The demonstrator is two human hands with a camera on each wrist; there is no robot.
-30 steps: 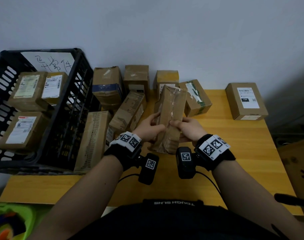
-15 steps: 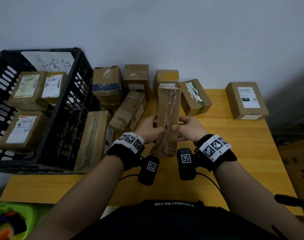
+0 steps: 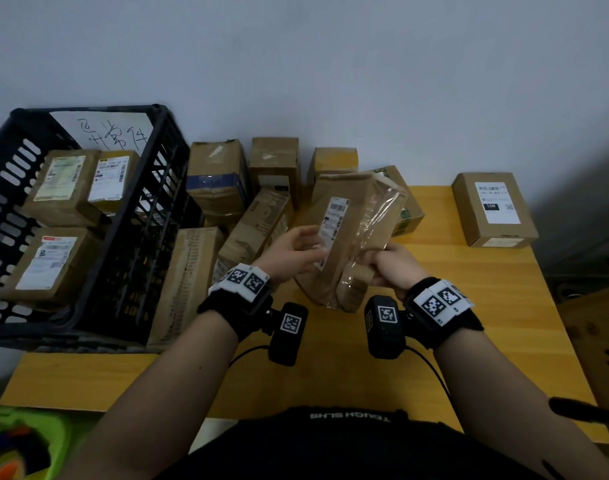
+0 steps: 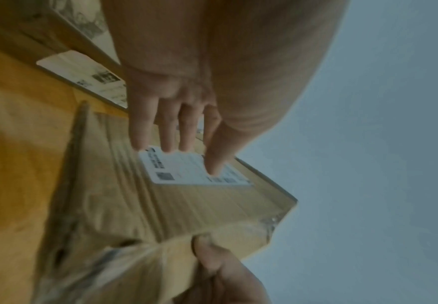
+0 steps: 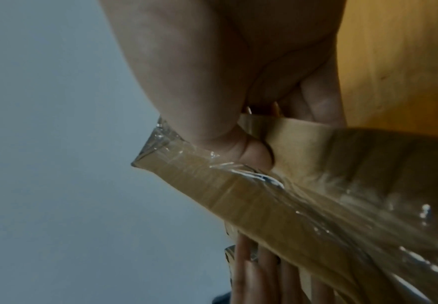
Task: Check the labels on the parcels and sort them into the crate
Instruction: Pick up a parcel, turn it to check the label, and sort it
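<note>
A long brown parcel (image 3: 358,244) wrapped in clear tape is held upright over the table, leaning right, with its white label (image 3: 334,221) turned toward me. My right hand (image 3: 386,268) grips its lower end, thumb and fingers pinching the cardboard (image 5: 303,144). My left hand (image 3: 296,251) lies against the labelled face with straight fingers (image 4: 170,127) whose tips touch the label (image 4: 186,174). The black crate (image 3: 140,237) stands at the left with three labelled parcels inside.
Several brown parcels crowd the back of the yellow table (image 3: 469,306); two lean by the crate (image 3: 188,278) (image 3: 258,223). A labelled box (image 3: 493,209) lies alone at the back right. A handwritten paper sign (image 3: 112,133) hangs inside the crate.
The parcel has been turned and tilted right, so its label now faces me. My left hand has gone from gripping its side to flat fingers on the label.
</note>
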